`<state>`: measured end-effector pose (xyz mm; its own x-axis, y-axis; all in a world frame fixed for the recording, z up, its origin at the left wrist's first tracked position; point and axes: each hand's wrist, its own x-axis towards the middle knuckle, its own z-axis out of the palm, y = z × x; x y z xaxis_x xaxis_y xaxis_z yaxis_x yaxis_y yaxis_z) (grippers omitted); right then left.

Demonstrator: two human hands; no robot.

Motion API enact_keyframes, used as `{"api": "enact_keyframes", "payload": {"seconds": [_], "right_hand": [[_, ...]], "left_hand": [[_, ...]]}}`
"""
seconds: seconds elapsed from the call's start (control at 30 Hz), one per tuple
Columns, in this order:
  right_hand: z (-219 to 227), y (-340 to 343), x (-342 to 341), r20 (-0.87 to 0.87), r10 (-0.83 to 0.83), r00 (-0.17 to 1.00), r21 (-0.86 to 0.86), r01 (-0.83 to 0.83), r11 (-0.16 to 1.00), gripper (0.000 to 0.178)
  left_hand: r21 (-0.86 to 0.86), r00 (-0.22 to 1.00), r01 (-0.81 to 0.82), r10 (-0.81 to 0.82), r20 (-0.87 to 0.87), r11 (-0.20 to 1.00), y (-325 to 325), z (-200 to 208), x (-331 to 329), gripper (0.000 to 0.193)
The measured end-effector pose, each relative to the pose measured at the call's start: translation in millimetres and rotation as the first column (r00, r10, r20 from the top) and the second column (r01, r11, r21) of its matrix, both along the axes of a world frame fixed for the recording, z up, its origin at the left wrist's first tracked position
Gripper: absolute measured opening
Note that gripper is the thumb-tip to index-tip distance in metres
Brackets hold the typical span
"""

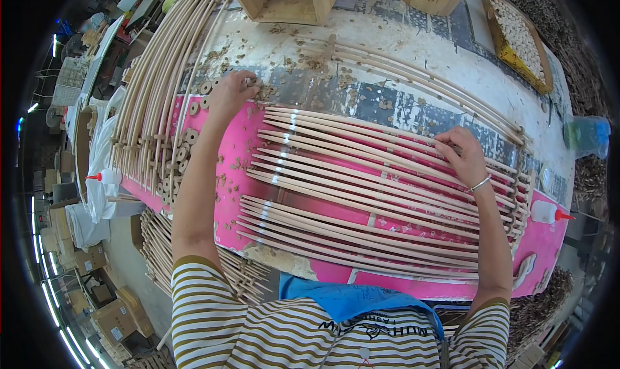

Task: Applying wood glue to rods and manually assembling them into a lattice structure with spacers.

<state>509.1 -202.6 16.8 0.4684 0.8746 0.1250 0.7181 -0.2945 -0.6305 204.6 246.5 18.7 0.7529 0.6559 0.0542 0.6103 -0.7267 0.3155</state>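
Observation:
Many slim pale wooden rods (pixel 361 175) lie side by side in a fan across the pink board (pixel 229 175) in front of me. Over their far right part, my right hand (pixel 464 150) has its fingers curled and closed about the farthest rod. My left hand (pixel 234 94) is raised at the far left, beyond the rods' left ends. Its fingers are pinched together, and what they hold is too small to make out. Close by it lie several round wooden rings (pixel 194 108) with center holes. Small wooden discs (pixel 278 84) are scattered around that hand.
Bundled long rods (pixel 161 65) stretch along the left side. More rods (pixel 426 81) lie beyond the fan. Wooden boxes (pixel 284 10) stand at the back, with a tray of small pale pieces (pixel 516 39) at far right. Red-tipped white bottles (pixel 546 212) (pixel 110 176) sit either side.

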Motion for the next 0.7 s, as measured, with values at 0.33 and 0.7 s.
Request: {"api": "enact_keyframes", "payload": {"seconds": [0.33, 0.7], "right_hand": [[-8.3, -0.1, -0.4, -0.100, -0.067, 0.993, 0.001, 0.067, 0.998, 0.012], [-7.0, 1.4, 0.5, -0.184, -0.091, 0.979, 0.117, 0.113, 0.987, 0.009]], "left_hand": [[-0.562, 0.861, -0.004, 0.289, 0.419, 0.827, -26.4, 1.3, -5.1, 0.035], [-0.922, 0.792, 0.153, 0.513, 0.330, 0.356, -39.4, 8.9, -21.5, 0.022]]}}
